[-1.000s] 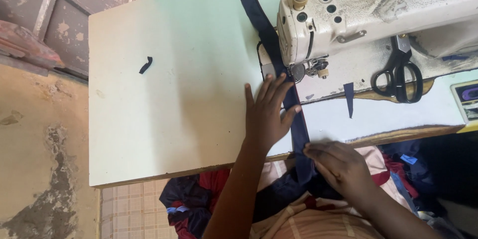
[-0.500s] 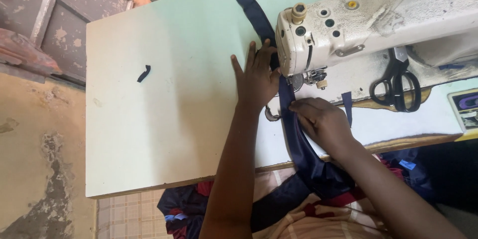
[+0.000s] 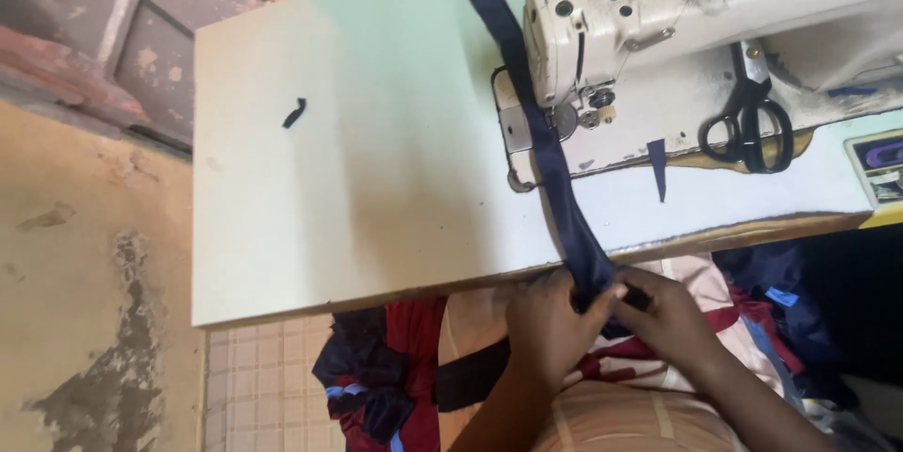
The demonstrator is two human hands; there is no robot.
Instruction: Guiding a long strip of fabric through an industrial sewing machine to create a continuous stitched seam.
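A long navy fabric strip point(image 3: 550, 165) runs from the table's far edge, under the head of a white sewing machine point(image 3: 696, 10), and down over the table's near edge. My left hand point(image 3: 548, 320) and my right hand point(image 3: 666, 313) meet just below that edge, both pinching the strip's lower end between their fingers. The strip lies flat on the pale table point(image 3: 367, 151) and passes the machine's needle area point(image 3: 574, 118).
Black scissors point(image 3: 748, 127) rest on the machine bed at right. A small dark fabric scrap point(image 3: 294, 111) lies on the table's left part, another short navy piece point(image 3: 657, 170) near the machine. Red and navy cloth point(image 3: 386, 377) is heaped on my lap.
Both hands have pulled back from the needle area to below the table's near edge, and now hold the strip's lower end together. The camera view has shifted right.
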